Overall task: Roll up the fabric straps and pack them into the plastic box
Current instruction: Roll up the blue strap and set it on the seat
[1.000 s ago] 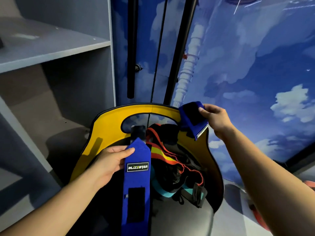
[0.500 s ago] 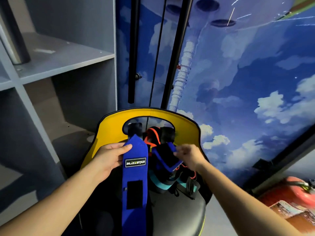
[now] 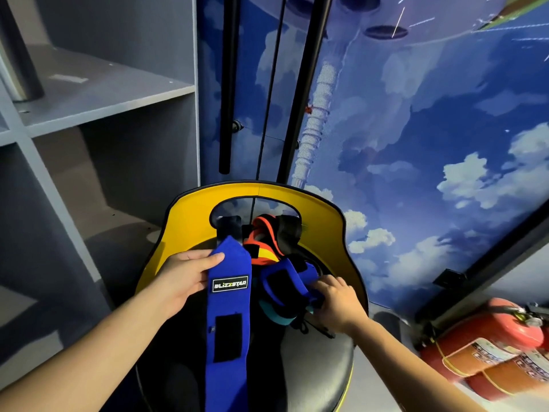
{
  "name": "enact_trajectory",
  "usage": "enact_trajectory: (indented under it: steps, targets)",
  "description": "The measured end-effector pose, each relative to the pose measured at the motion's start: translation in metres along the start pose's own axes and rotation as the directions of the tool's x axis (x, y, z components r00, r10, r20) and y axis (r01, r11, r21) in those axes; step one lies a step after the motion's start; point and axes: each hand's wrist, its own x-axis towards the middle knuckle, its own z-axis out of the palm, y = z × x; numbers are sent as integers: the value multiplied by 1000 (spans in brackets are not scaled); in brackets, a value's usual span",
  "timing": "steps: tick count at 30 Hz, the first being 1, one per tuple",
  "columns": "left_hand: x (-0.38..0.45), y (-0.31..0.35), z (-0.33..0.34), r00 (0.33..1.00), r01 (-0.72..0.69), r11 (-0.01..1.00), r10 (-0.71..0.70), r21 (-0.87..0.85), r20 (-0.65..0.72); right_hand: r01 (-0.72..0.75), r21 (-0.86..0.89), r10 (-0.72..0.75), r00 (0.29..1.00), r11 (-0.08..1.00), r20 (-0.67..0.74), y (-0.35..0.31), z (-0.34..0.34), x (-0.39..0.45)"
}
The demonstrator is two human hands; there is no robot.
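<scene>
A long blue fabric strap (image 3: 227, 310) with a BLIZZSTAR label hangs down over the black seat of a chair. My left hand (image 3: 184, 278) pinches its upper edge, thumb on top. A second blue strap (image 3: 285, 285), partly folded, lies on a pile of other straps (image 3: 267, 248) in orange, yellow, black and teal. My right hand (image 3: 338, 301) grips that second strap at its right end, fingers curled down onto the pile. No plastic box is in view.
The chair has a yellow backrest (image 3: 320, 221) with a cut-out and a black seat (image 3: 315, 370). Grey shelves (image 3: 98, 96) stand to the left. A sky-painted wall with black poles (image 3: 228, 84) rises behind. Red fire extinguishers (image 3: 493, 352) lie at lower right.
My right hand has brought the second blue strap down from the backrest's top right corner onto the strap pile. The left hand still holds the long strap in place.
</scene>
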Motion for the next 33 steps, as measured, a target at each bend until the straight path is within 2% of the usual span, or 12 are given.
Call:
enact_trajectory:
  steps: [3, 7, 10, 12, 14, 16, 17, 19, 23, 27, 33]
  targets:
    - [0, 0, 1, 1000, -5, 1000, 5, 0, -1, 40, -117, -45, 998, 992, -44, 12, 11, 1]
    - [-1, -2, 2, 1000, -9, 1000, 9, 8, -3, 71, -62, -79, 988, 996, -135, 8, 15, 6]
    - [-3, 0, 3, 1000, -13, 1000, 13, 15, 8, 138, 182, -91, 966, 974, -242, -3, -5, 10]
    - [-6, 3, 4, 1000, -25, 1000, 24, 19, 13, 119, 391, -28, 972, 913, -231, -13, -28, 14]
    - [-10, 6, 6, 999, -43, 999, 43, 25, 12, 77, 642, 53, 982, 763, -181, -26, -56, 15]
    - [-16, 11, 6, 998, -66, 998, 66, 19, 5, 31, 875, 128, 986, 483, -106, -42, -84, 16]
    - [-20, 14, 7, 997, -79, 997, 79, 12, 1, 9, 938, 149, 987, 345, -64, -50, -100, 15]
    - [-29, 20, 8, 994, -105, 994, 105, 0, -9, -33, 989, 174, 985, 146, 7, -65, -127, 13]
    - [-48, 33, 8, 983, -177, 984, 177, 0, -44, -74, 987, 194, 976, -143, 101, -87, -164, 2]
    - [-67, 44, 7, 947, -288, 957, 289, 27, -144, -102, 931, 173, 970, -350, 171, -109, -195, -24]
    - [-97, 65, 12, 916, -368, 927, 375, 73, -143, -82, 864, 125, 978, -497, 165, -141, -223, -55]
